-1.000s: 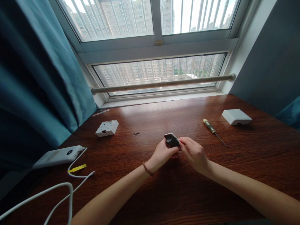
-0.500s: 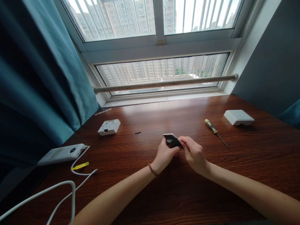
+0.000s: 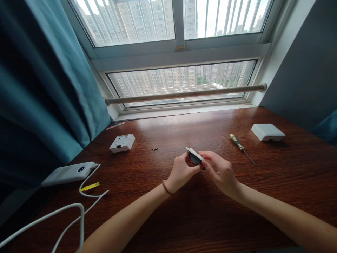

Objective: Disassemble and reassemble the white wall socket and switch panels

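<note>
Over the middle of the table, a small wall socket or switch panel (image 3: 195, 156) with a white face and a black back is held tilted between both hands. My left hand (image 3: 183, 170) grips its left and lower edge, thumb toward me and fingers behind. At its right edge my right hand (image 3: 219, 172) pinches with thumb and index finger; the other fingertips are partly hidden. The panel's front markings cannot be made out. Two small screws (image 3: 154, 149) lie on the table to the left of my hands.
A white mounting box (image 3: 122, 143) sits at the left, and another white box (image 3: 268, 132) at the far right. A screwdriver (image 3: 238, 143) lies right of my hands. A white power strip (image 3: 70, 174) with a yellow-tagged cable (image 3: 82, 221) rests near the curtain (image 3: 79, 105).
Both hands have turned the panel, so more of its white face shows and less of the black back. The right-hand fingers have shifted along its edge.
</note>
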The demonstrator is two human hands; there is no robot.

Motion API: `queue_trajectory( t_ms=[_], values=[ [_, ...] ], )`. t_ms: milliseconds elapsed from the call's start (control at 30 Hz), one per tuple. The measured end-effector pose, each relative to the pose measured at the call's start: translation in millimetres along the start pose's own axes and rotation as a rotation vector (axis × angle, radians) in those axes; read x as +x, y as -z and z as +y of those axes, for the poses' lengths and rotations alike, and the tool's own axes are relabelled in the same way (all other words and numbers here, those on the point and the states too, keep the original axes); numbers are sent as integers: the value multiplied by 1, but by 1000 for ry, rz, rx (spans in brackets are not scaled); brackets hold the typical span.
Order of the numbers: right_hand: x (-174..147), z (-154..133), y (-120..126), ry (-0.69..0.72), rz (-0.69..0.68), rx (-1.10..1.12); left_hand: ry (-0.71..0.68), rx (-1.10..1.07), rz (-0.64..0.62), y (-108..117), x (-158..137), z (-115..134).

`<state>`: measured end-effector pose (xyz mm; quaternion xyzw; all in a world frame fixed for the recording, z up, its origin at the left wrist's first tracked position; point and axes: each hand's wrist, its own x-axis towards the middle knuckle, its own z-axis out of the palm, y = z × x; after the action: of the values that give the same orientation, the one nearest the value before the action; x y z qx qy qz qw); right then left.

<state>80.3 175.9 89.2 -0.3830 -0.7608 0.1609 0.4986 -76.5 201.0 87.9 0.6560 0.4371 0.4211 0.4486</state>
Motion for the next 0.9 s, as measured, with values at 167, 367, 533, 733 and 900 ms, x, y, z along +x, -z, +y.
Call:
queue_trajectory(
  t_ms=[167,367,533,733,900],
  values=[
    [-3,-2,-4,75,-25,-70,-55,130,72,-3,-5,4],
    [-7,1,-10,122,19,-135,-75,195,96,-6,-6,2],
    [-6,3,-13,109,70,-133,-73,231,120,-8,-6,-1],
    [-5,0,-16,38,97,-92,-60,236,147,-9,-6,-4],
    [-2,-2,-8,-72,28,82,48,-88,87,-6,-1,1]
  ],
)
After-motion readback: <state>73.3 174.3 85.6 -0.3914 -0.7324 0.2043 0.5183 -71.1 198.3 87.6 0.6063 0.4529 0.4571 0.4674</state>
